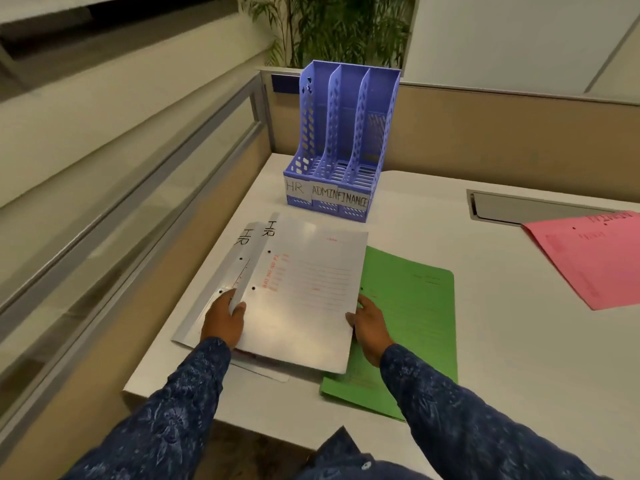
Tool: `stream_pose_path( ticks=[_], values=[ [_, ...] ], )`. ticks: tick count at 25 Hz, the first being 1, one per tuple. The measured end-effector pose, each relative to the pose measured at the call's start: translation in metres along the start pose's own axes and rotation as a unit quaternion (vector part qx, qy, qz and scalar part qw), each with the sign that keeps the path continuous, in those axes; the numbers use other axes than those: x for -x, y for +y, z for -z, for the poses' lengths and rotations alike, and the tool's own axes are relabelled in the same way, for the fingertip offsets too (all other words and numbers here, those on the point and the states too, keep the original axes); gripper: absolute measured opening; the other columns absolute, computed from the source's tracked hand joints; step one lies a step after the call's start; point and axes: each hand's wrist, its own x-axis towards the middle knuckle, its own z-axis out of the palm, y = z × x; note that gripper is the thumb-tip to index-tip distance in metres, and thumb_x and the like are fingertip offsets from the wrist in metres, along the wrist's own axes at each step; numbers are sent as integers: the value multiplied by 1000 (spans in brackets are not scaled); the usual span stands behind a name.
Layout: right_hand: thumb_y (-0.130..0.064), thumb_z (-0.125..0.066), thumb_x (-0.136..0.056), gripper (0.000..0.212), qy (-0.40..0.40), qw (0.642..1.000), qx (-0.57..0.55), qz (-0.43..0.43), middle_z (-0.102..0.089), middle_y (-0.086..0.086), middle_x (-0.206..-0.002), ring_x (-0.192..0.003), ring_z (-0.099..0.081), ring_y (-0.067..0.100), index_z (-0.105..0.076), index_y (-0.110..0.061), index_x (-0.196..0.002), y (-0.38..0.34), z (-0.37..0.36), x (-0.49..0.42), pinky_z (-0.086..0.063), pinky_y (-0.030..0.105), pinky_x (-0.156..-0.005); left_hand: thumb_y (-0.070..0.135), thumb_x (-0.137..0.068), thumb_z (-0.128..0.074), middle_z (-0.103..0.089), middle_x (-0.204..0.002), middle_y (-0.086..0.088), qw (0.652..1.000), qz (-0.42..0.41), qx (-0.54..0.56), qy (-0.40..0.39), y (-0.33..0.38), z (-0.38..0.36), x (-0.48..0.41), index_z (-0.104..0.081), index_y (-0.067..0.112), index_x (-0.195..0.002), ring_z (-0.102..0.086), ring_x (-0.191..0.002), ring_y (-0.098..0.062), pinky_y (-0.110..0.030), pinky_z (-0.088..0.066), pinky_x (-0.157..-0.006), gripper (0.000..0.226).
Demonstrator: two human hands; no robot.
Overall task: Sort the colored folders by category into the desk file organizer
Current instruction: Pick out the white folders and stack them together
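Observation:
A white folder [304, 292] marked HR is lifted off the desk's near left. My left hand [224, 318] grips its left edge with the thumb on top. My right hand [370, 323] holds its right edge, fingers underneath. A second white HR folder [207, 296] lies beneath, shifted to the left. A green folder [412, 320] lies flat to the right, partly under the lifted one. A pink folder [595, 258] rests at the far right. The blue three-slot organizer [341, 143], labelled HR, ADMIN and FINANCE, stands at the back with nothing in its slots.
The white desk [502, 358] is bounded by beige partition walls at the left and back. A grey cable hatch [512, 209] sits in the desktop behind the pink folder. A potted plant [332, 29] stands behind the partition.

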Motion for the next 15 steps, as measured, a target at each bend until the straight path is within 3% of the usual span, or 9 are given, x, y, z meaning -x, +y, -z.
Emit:
stream_pose_path(
  ticks=[5,9,12,15],
  values=[
    [13,-44,-87,48,-63,997,26,-40,-65,13,-121,-100,-66,23,-48,-11,-129,-4,-49,-10,-59,34,-78,23,-98,-50,-50,-141,-11,999,27,-35,13,-39,44,-23,-46,13,-140,-49,-125,-31,-45,-37,-110,43],
    [6,-53,-89,35,-89,993,60,-51,-64,10,-123,-108,-63,28,-56,-11,-119,0,-71,-10,-56,38,-89,20,-97,-51,-56,-130,-13,997,26,-75,15,-56,62,-37,-52,12,-133,-55,-113,-34,-48,-43,-104,37],
    [-2,-57,-90,37,-103,987,121,-33,-63,4,-124,-109,-60,21,-57,-9,-126,2,-72,-7,-50,28,-91,21,-95,-56,-49,-133,-16,993,31,-109,19,-58,66,-44,-50,10,-135,-53,-115,-37,-50,-43,-104,42],
    [-14,-62,-89,43,-99,978,182,-3,-60,5,-131,-119,-58,22,-54,-9,-130,7,-76,-8,-46,33,-102,22,-93,-60,-49,-134,-18,991,25,-129,5,-62,63,-48,-49,10,-137,-53,-115,-37,-50,-43,-103,47]
  ],
)
